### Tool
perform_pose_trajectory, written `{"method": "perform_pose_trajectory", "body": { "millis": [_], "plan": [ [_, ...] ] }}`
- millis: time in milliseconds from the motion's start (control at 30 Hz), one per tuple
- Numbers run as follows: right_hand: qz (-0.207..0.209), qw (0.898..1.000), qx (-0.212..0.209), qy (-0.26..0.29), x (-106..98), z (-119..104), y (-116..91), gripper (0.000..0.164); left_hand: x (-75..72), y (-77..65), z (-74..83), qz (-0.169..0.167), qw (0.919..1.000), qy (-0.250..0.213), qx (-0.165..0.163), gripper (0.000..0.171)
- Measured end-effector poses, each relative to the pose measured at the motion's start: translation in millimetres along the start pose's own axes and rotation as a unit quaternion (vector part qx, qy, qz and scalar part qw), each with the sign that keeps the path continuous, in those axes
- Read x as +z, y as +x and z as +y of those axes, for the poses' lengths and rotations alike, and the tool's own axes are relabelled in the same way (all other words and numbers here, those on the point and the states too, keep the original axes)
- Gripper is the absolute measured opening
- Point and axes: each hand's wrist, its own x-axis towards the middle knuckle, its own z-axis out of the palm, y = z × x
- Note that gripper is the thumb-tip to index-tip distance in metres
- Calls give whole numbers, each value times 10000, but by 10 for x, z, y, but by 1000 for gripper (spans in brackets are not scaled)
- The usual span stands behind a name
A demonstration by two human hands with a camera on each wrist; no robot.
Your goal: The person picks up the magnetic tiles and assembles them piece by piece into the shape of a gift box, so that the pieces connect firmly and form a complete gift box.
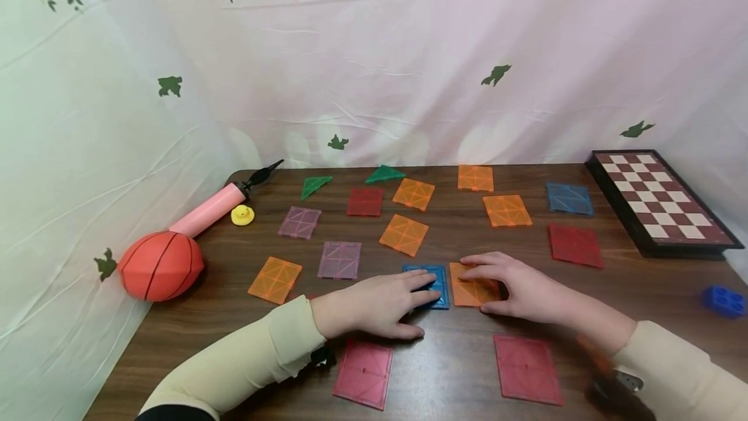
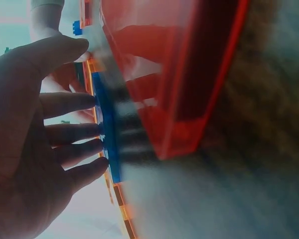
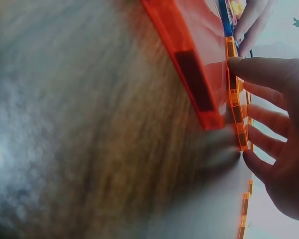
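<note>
In the head view my left hand (image 1: 376, 307) rests its outstretched fingers on a blue square magnetic tile (image 1: 441, 288). The left wrist view shows these fingertips at the face of the same blue tile (image 2: 107, 129), with the thumb held off it. Just right of it lies an orange square tile (image 1: 464, 294), side by side with the blue one. My right hand (image 1: 523, 284) lies over this orange tile, fingers spread and touching it, thumb by its near edge. In the right wrist view the fingertips reach along the orange tile (image 3: 234, 99).
Pink-red tiles (image 1: 365, 372) (image 1: 528, 369) lie nearer me. Orange (image 1: 404, 234), purple (image 1: 340, 260), red (image 1: 575, 245), blue (image 1: 569, 199) and green (image 1: 384, 174) tiles spread behind. A chessboard (image 1: 666, 200), blue block (image 1: 724, 301), red ball (image 1: 160, 266), pink pump (image 1: 209, 210) and yellow duck (image 1: 242, 215) flank them.
</note>
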Motion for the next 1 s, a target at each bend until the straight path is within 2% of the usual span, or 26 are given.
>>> {"method": "perform_pose_trajectory", "body": {
  "millis": [267,400,533,667,867,1000],
  "plan": [
    [-25,9999,-97,-31,15,-3,17,51,5,4,-6,7,9999,-101,-14,69],
    [69,9999,-9,121,-26,41,29,48,10,9,-14,-5,9999,-156,-11,69],
    [358,9983,414,174,-162,126,81,40,11,14,-27,5,10000,-92,36,67],
    [527,9938,955,-215,-320,310,167,36,11,11,-30,7,10000,-49,71,66],
    [752,9832,1419,-863,-416,673,228,42,-5,26,-14,-61,9998,-200,52,66],
    [719,9791,1573,-1073,-419,789,264,49,-16,37,-28,-96,9997,-201,69,65]
  ]
}}
